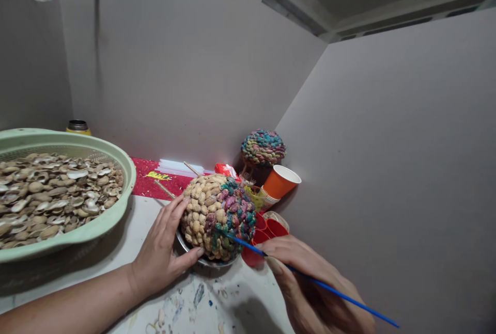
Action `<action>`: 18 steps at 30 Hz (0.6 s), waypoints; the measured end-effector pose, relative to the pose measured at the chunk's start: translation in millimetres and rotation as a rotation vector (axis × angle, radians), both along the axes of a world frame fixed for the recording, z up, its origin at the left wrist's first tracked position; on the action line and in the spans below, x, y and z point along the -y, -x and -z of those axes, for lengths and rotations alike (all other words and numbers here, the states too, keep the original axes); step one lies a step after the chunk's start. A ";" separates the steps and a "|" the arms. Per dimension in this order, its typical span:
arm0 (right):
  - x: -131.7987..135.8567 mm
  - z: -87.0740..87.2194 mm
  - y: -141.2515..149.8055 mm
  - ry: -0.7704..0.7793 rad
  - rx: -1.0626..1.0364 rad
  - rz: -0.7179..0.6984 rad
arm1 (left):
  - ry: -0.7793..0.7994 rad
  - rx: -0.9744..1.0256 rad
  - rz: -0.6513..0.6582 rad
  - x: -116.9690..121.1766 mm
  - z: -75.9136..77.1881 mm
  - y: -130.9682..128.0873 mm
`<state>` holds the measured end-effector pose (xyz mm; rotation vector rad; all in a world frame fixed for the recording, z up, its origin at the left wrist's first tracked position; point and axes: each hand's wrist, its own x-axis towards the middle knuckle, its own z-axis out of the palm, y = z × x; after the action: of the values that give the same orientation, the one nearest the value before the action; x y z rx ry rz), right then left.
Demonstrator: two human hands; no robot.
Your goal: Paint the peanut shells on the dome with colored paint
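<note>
A dome covered in peanut shells (pixel 201 210) sits in a metal bowl (pixel 184 243); its left side is bare tan, its right side painted purple, teal and green. My left hand (pixel 165 246) steadies it from the left, fingers on the upper side and thumb near the bowl's rim. Pinched in my right hand (pixel 310 277) is a thin blue paintbrush (pixel 329 287). The brush's tip touches the shells low on the front, where green paint meets bare shell. Two thin sticks (pixel 165 189) show behind the dome.
At left stands a green colander (pixel 129 179) full of peanut shells (pixel 58 194). Behind the dome are a painted shell dome (pixel 263 147), orange paper cups (pixel 281 181), red cups (pixel 275 226) and white glue sticks (pixel 178 167) on red sheeting (pixel 143 184). Grey panels (pixel 174 65) enclose the table.
</note>
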<state>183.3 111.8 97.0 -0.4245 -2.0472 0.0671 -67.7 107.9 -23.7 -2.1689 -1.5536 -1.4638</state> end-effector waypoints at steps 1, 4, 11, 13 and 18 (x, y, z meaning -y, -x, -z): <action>1.0 -0.6 -0.3 0.010 -0.004 -0.014 | 0.001 0.003 -0.001 -0.1 0.0 0.0; 3.1 -1.6 1.0 0.029 0.006 -0.072 | 0.011 0.009 -0.002 0.2 0.0 -0.3; -3.5 7.7 7.8 0.012 -0.023 -0.085 | 0.009 0.004 -0.002 0.4 1.8 -0.9; -7.2 12.1 7.9 0.016 -0.062 -0.078 | 0.004 0.006 -0.003 0.0 1.4 -0.8; -10.0 18.2 3.1 0.023 -0.157 -0.026 | 0.006 -0.005 0.003 -0.2 0.3 -0.2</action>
<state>180.1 121.8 78.8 -0.3943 -1.8991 0.1365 -67.5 108.1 -23.9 -2.1773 -1.5563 -1.4554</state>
